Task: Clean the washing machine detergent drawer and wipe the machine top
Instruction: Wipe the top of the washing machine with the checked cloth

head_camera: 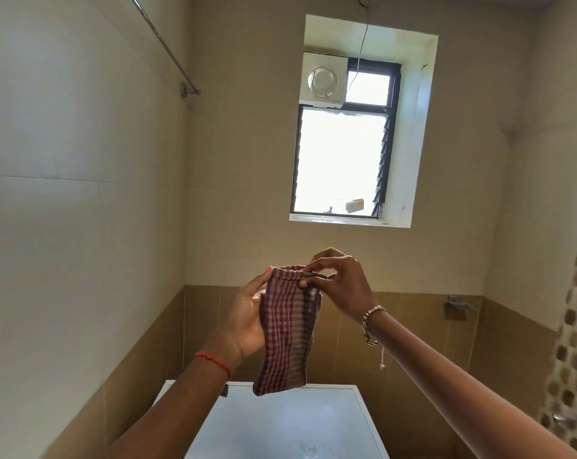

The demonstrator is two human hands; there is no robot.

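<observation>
Mid-frame, your left hand (247, 321) and right hand (338, 281) pinch the checked cloth (287, 329) above the machine top (273, 422), seemingly unwiped; drawer unseen.

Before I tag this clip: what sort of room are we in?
Probably a home bathroom or wash room: a white washing machine sits below the checked cloth, an exhaust fan is set beside the louvred window, and the lower walls are tiled.

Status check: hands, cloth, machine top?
Hands: left hand holds checked cloth, right hand pinches its top fold. Cloth hangs over machine top. Nothing seen between them.
</observation>
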